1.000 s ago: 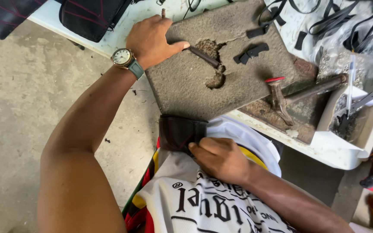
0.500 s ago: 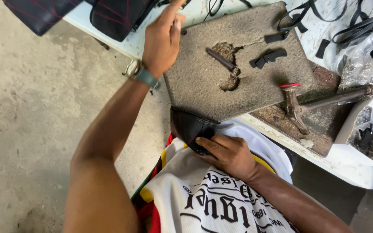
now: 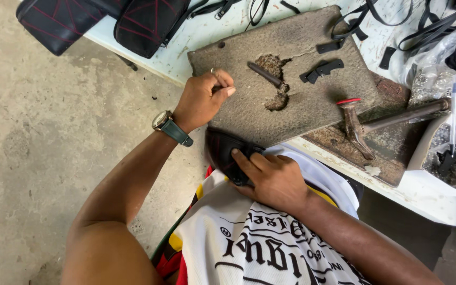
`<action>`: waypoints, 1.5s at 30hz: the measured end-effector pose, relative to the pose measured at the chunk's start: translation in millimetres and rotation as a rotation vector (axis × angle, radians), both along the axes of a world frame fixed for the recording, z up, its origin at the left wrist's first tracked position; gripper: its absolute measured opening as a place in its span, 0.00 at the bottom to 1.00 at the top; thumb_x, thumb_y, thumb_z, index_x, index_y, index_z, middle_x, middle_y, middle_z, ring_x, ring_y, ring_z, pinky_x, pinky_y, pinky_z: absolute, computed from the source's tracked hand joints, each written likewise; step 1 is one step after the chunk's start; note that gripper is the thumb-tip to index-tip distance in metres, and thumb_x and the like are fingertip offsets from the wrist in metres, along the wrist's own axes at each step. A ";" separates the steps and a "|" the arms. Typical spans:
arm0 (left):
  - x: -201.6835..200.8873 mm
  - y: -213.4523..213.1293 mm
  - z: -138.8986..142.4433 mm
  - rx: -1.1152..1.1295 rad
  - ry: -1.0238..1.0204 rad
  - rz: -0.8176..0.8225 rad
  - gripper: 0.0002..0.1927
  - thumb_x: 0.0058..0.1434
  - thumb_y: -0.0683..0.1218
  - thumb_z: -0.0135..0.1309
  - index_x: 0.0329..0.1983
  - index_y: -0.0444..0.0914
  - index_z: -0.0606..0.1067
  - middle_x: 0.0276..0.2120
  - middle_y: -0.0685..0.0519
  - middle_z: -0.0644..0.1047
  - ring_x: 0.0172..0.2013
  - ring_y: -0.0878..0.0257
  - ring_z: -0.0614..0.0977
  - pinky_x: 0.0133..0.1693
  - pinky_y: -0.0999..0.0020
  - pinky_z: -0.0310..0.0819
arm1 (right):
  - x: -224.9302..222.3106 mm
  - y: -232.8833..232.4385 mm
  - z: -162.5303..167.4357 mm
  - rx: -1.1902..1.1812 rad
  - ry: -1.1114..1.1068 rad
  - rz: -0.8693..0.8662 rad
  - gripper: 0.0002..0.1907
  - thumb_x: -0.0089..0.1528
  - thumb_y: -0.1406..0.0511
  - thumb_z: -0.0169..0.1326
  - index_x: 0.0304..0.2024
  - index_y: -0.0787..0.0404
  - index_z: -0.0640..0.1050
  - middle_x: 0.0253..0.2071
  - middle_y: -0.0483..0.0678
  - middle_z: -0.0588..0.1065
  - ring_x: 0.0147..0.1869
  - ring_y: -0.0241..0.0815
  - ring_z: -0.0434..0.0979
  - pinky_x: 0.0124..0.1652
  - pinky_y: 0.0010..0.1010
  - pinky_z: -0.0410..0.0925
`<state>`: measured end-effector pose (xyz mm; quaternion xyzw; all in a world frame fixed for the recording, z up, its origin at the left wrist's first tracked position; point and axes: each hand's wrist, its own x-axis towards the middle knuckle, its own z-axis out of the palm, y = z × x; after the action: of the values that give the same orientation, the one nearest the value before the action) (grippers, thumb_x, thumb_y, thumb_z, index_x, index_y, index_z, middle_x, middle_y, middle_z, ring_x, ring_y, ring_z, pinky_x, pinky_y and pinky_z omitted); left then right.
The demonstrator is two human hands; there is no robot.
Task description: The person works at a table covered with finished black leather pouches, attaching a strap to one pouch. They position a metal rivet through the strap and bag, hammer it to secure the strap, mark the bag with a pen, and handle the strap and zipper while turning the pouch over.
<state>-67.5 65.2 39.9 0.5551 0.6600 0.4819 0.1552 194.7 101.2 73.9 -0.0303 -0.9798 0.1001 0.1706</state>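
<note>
My left hand (image 3: 202, 100), with a wristwatch on a green strap, rests on the near left corner of a worn grey board (image 3: 312, 113). Its fingertips are pinched on a small metal piece (image 3: 214, 70). My right hand (image 3: 270, 177) grips a black leather piece (image 3: 222, 150) against my lap, just under the board's near edge. On the board, beside a gouged brown patch, lies a dark metal punch (image 3: 265, 75), a little right of my left hand.
Small black cut pieces (image 3: 323, 68) lie on the board's far right. A rusty hammer with a red band (image 3: 352, 124) rests on a brown slab. Black bags (image 3: 149, 21) sit far left, black straps (image 3: 428, 29) and a bag of metal fittings (image 3: 439, 84) far right.
My left hand has drawn back from the table's far edge to the board's near left corner, now pinched. The right hand still grips the black piece.
</note>
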 end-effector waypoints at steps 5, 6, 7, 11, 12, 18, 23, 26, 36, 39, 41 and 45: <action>1.1 -1.9 -9.3 0.029 0.028 0.011 0.09 0.70 0.45 0.56 0.44 0.36 0.71 0.35 0.49 0.81 0.37 0.59 0.85 0.39 0.67 0.79 | -3.6 -5.0 -4.3 -0.010 -0.022 -0.046 0.37 0.50 0.50 0.68 0.58 0.59 0.78 0.32 0.47 0.72 0.28 0.44 0.78 0.23 0.34 0.70; 0.2 -2.6 -10.1 0.021 0.037 -0.008 0.08 0.70 0.45 0.55 0.44 0.35 0.70 0.35 0.48 0.81 0.36 0.58 0.85 0.39 0.66 0.78 | -2.0 -4.6 -5.8 -0.031 0.003 -0.046 0.37 0.49 0.51 0.68 0.58 0.59 0.78 0.32 0.48 0.73 0.28 0.44 0.78 0.23 0.33 0.70; -1.3 -3.6 -10.2 0.015 0.048 -0.029 0.08 0.71 0.45 0.54 0.44 0.34 0.70 0.35 0.48 0.81 0.35 0.57 0.84 0.38 0.65 0.76 | -0.7 -3.7 -7.7 -0.129 0.053 -0.064 0.34 0.51 0.51 0.69 0.54 0.60 0.77 0.34 0.47 0.74 0.29 0.41 0.78 0.25 0.32 0.71; -7.1 -4.4 -6.1 -0.055 0.063 -0.048 0.08 0.74 0.45 0.52 0.45 0.35 0.71 0.34 0.49 0.80 0.32 0.58 0.82 0.35 0.65 0.73 | 5.2 1.0 -13.6 -0.261 0.134 -0.052 0.27 0.54 0.53 0.71 0.47 0.60 0.77 0.37 0.46 0.77 0.30 0.38 0.78 0.27 0.30 0.71; -8.1 -3.8 -3.6 -0.040 0.018 -0.060 0.08 0.74 0.46 0.53 0.45 0.35 0.73 0.34 0.49 0.80 0.33 0.59 0.82 0.36 0.65 0.74 | 5.9 2.0 -14.5 -0.223 0.132 -0.032 0.26 0.53 0.54 0.72 0.46 0.59 0.78 0.36 0.46 0.77 0.30 0.38 0.77 0.26 0.30 0.71; 9.3 -20.4 13.9 -0.151 -0.467 -0.226 0.10 0.68 0.48 0.56 0.45 0.37 0.75 0.40 0.55 0.82 0.41 0.69 0.85 0.41 0.71 0.82 | 4.2 4.7 -15.9 -0.136 0.075 -0.023 0.25 0.53 0.56 0.68 0.50 0.57 0.80 0.33 0.44 0.74 0.30 0.43 0.77 0.28 0.32 0.71; 34.7 -47.5 12.5 -0.135 -0.401 -0.246 0.10 0.69 0.45 0.59 0.42 0.33 0.74 0.37 0.47 0.83 0.41 0.63 0.85 0.44 0.70 0.80 | -0.3 4.7 -17.6 -0.070 -0.003 -0.018 0.26 0.54 0.58 0.65 0.54 0.56 0.80 0.32 0.44 0.73 0.30 0.43 0.78 0.26 0.33 0.70; 39.2 -41.2 6.0 -0.107 -0.752 -0.190 0.10 0.69 0.45 0.55 0.44 0.33 0.71 0.41 0.47 0.82 0.45 0.64 0.85 0.47 0.70 0.85 | -0.6 4.4 -18.1 -0.074 -0.006 -0.004 0.25 0.55 0.59 0.65 0.54 0.58 0.79 0.33 0.45 0.73 0.29 0.43 0.78 0.26 0.33 0.70; 33.4 -53.7 24.7 0.034 -0.694 -0.191 0.10 0.72 0.46 0.54 0.48 0.34 0.70 0.40 0.48 0.80 0.44 0.64 0.85 0.45 0.70 0.85 | -11.2 3.1 -1.8 -0.017 0.172 0.101 0.27 0.59 0.63 0.65 0.60 0.64 0.75 0.30 0.43 0.66 0.29 0.40 0.72 0.26 0.33 0.68; 33.7 -63.1 23.5 -0.031 -0.464 -0.152 0.11 0.72 0.48 0.55 0.46 0.34 0.71 0.36 0.49 0.82 0.38 0.64 0.85 0.41 0.71 0.81 | -25.3 -2.4 -3.0 -0.046 0.119 0.052 0.26 0.59 0.63 0.64 0.59 0.61 0.76 0.32 0.43 0.69 0.32 0.40 0.76 0.25 0.32 0.68; 35.1 -65.1 17.6 -0.199 -0.120 -0.040 0.12 0.69 0.49 0.57 0.42 0.35 0.74 0.28 0.50 0.82 0.29 0.64 0.84 0.32 0.70 0.77 | -31.7 -4.1 -6.2 -0.053 0.096 0.018 0.27 0.57 0.61 0.65 0.58 0.57 0.77 0.33 0.43 0.72 0.32 0.40 0.77 0.26 0.32 0.69; 34.9 -59.4 2.1 -0.057 -0.197 -0.049 0.13 0.71 0.49 0.56 0.42 0.35 0.71 0.34 0.51 0.82 0.35 0.67 0.86 0.36 0.74 0.80 | -32.7 0.9 -12.6 -0.117 0.004 -0.064 0.31 0.53 0.55 0.67 0.58 0.57 0.78 0.31 0.45 0.74 0.29 0.41 0.77 0.27 0.34 0.71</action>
<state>-32.7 5.8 42.0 0.5164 0.6410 0.5114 0.2468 162.0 102.1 61.3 -0.0714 -0.9704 0.1517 0.1738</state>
